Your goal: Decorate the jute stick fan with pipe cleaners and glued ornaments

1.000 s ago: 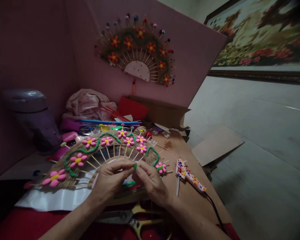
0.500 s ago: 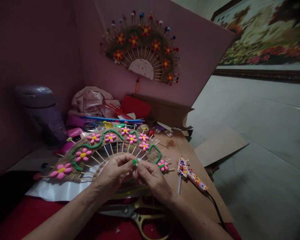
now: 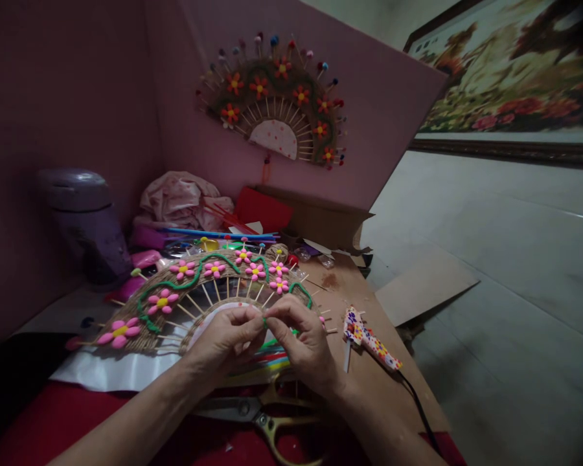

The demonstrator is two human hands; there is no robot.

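A small green piece [image 3: 265,321] is pinched between the fingertips of both hands, mostly covered by them. My left hand [image 3: 228,336] is closed on its left side, and my right hand [image 3: 304,340] is closed on its right. Behind them lies a twine-wrapped, fan-shaped frame [image 3: 143,301] with thin sticks, pink flowers [image 3: 162,301] and a wavy green strand [image 3: 194,279]. My right hand covers part of the fan's right end. Colourful strips [image 3: 272,357] show between and under the hands.
Gold-handled scissors [image 3: 262,417] lie near the front edge. A flowered glue gun [image 3: 369,340] with a black cord rests on cardboard at right. A purple flask [image 3: 87,226] stands at left. A finished fan [image 3: 276,97] hangs on the pink board behind.
My right hand has risen slightly and turned over the fan's right end. The green piece is now more hidden by the fingertips, and more of the coloured strips shows. The view has shifted slightly.
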